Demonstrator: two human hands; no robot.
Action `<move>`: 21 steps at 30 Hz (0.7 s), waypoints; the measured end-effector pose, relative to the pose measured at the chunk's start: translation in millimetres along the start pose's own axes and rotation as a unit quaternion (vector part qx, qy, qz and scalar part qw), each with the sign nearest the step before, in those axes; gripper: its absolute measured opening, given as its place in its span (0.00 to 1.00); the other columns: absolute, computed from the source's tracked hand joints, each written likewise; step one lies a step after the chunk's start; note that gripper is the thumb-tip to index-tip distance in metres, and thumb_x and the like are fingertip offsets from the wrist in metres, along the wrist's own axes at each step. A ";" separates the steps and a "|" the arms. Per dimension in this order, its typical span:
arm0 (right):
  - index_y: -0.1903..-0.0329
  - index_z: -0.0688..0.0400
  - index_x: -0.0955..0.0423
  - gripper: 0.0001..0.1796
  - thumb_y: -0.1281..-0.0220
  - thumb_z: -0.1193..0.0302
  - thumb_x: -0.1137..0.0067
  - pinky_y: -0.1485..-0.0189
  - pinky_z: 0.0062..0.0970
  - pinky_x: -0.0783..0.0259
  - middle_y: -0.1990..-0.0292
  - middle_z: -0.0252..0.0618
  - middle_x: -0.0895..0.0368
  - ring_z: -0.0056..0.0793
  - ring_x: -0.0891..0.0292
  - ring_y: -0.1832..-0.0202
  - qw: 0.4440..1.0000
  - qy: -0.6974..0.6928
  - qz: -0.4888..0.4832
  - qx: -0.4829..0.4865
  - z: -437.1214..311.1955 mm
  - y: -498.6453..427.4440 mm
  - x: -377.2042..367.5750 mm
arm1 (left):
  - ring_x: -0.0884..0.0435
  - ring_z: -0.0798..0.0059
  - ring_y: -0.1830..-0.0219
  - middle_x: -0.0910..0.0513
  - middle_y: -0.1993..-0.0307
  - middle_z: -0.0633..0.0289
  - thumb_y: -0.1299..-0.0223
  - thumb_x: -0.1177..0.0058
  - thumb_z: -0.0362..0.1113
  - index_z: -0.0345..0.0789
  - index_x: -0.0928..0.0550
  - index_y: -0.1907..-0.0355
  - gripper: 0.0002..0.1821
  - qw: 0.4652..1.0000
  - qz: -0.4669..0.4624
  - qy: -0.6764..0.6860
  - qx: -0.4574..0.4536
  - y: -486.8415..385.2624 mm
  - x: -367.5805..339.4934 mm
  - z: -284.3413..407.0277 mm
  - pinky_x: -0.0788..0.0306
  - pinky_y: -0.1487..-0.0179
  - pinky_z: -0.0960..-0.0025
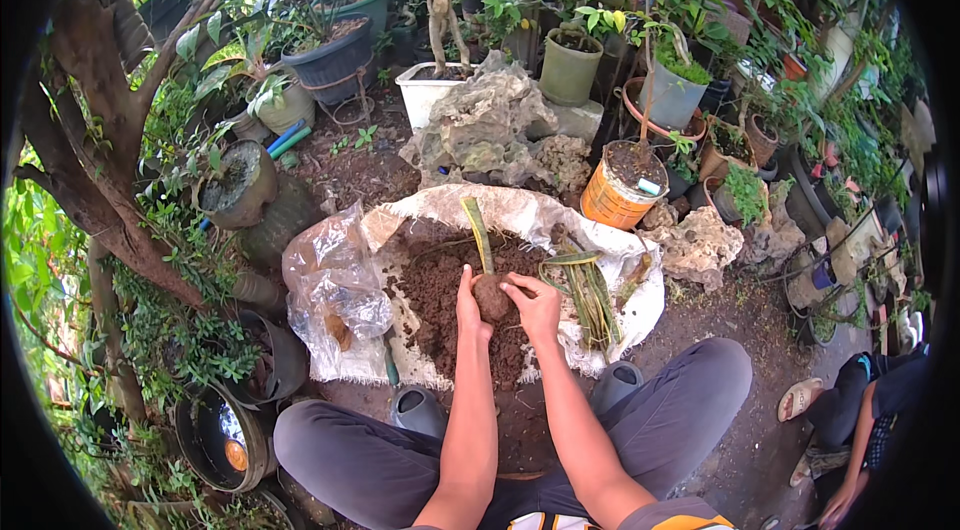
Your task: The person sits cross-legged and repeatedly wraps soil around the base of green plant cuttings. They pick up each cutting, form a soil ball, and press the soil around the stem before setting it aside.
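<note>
A round ball of brown soil rests in my left hand, which cups it from the left and below. My right hand touches the ball's right side with its fingertips. A variegated snake plant leaf, green with yellow edges, stands upright from the top of the ball. Beneath both hands lies a heap of loose soil on a white woven sack. Several cut snake plant leaves lie on the sack to the right. Clear plastic bags, one with a brown lump inside, lie on its left side.
Behind the sack stand a rugged rock, a white planter and an orange-labelled bucket with a stem. A green-handled tool lies near the left shoe. Another person sits at far right. A black basin stands at lower left.
</note>
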State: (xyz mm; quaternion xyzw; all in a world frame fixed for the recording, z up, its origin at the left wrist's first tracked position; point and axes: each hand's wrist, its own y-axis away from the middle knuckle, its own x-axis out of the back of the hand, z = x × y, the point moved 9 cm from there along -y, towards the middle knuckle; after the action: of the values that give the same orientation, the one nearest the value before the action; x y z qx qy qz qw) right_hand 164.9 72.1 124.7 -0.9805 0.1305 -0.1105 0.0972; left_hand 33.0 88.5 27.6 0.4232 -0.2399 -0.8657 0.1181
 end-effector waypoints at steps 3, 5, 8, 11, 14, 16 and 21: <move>0.54 0.64 0.21 0.16 0.47 0.76 0.38 0.47 0.30 0.28 0.54 0.51 0.19 0.40 0.20 0.51 0.998 0.038 -0.018 0.036 -16.7 5.3 -9.9 | 0.20 0.74 0.69 0.19 0.70 0.65 0.38 0.52 0.58 0.40 0.22 0.66 0.21 1.000 0.000 0.001 -0.013 -0.8 2.5 6.6 0.26 0.63 0.67; 0.53 0.64 0.21 0.15 0.45 0.75 0.40 0.46 0.31 0.28 0.53 0.51 0.19 0.41 0.21 0.50 0.998 0.049 -0.020 0.043 -23.5 7.9 -13.8 | 0.20 0.74 0.69 0.20 0.70 0.66 0.37 0.52 0.57 0.40 0.23 0.66 0.21 1.000 0.002 0.003 -0.026 0.0 3.2 11.9 0.26 0.63 0.68; 0.47 0.65 0.25 0.17 0.40 0.77 0.46 0.41 0.32 0.32 0.47 0.51 0.23 0.43 0.26 0.43 0.995 0.058 -0.045 0.066 -32.0 10.7 -22.6 | 0.21 0.75 0.69 0.20 0.70 0.66 0.36 0.52 0.56 0.40 0.23 0.66 0.20 0.999 0.007 0.003 -0.047 2.0 1.4 18.5 0.27 0.64 0.68; 0.43 0.65 0.28 0.20 0.39 0.79 0.51 0.38 0.33 0.35 0.43 0.52 0.27 0.44 0.30 0.40 0.994 0.065 -0.051 0.076 -34.6 14.9 -28.6 | 0.22 0.77 0.70 0.21 0.71 0.67 0.36 0.51 0.53 0.39 0.23 0.65 0.18 0.998 0.003 0.003 -0.063 3.6 -1.6 23.9 0.28 0.65 0.69; 0.42 0.65 0.29 0.21 0.39 0.78 0.50 0.38 0.33 0.35 0.42 0.52 0.27 0.45 0.30 0.40 0.993 0.066 -0.047 0.083 -36.7 16.7 -31.7 | 0.23 0.78 0.71 0.22 0.71 0.68 0.36 0.48 0.50 0.38 0.23 0.64 0.16 0.995 0.003 -0.007 -0.097 5.9 -3.3 31.2 0.28 0.66 0.71; 0.42 0.64 0.29 0.22 0.40 0.77 0.49 0.38 0.32 0.35 0.42 0.51 0.27 0.44 0.30 0.40 0.993 0.069 -0.048 0.085 -38.8 17.4 -32.8 | 0.23 0.79 0.71 0.22 0.71 0.68 0.36 0.47 0.48 0.38 0.23 0.64 0.14 0.992 0.010 -0.031 -0.124 9.2 -2.2 35.8 0.28 0.66 0.72; 0.53 0.65 0.24 0.16 0.46 0.77 0.38 0.41 0.31 0.33 0.44 0.50 0.25 0.36 0.28 0.42 0.996 -0.066 -0.065 -0.006 -27.8 9.9 -28.6 | 0.23 0.80 0.70 0.21 0.69 0.67 0.35 0.48 0.46 0.37 0.23 0.61 0.13 0.988 -0.035 -0.032 -0.149 16.0 -8.8 43.6 0.28 0.64 0.73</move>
State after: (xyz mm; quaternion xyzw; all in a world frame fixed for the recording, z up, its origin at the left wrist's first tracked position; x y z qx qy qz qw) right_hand 129.0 66.2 143.7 -0.9926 0.0606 -0.0512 0.0922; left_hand 4.0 92.1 64.8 0.3809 -0.0969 -0.9085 0.1419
